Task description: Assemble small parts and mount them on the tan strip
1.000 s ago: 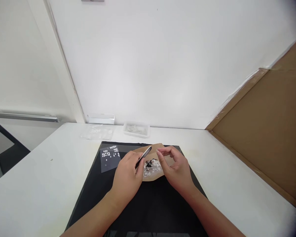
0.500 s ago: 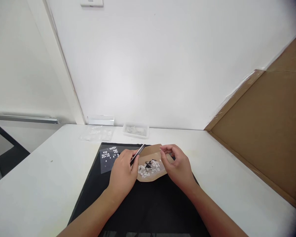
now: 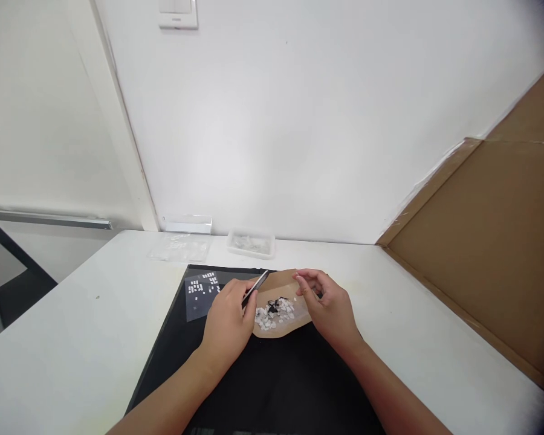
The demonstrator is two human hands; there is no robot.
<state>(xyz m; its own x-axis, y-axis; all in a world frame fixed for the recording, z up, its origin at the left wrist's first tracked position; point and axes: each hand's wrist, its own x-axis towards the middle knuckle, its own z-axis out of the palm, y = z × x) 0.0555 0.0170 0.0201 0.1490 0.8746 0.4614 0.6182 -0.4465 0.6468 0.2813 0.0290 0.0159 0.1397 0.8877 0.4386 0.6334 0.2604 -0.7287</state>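
My left hand is closed on a slim dark tool with a pale face, which slants up to the right over the left side of a brown paper tray. Small white pieces and some black scraps lie in the tray. Over its right side is my right hand, thumb and index finger pinched together; whatever is between them is too small to make out. Left of my left hand, a clear sheet bears several small white rectangles.
A black mat covers the middle of the white table. Behind it stand a clear plastic tray with translucent contents and flat clear packaging. A brown cardboard panel rises at the right, a white wall behind.
The whole view has shifted slightly, with the wall switch now showing more fully. Both hands keep nearly the same places over the paper tray, and the tool is still in my left hand.
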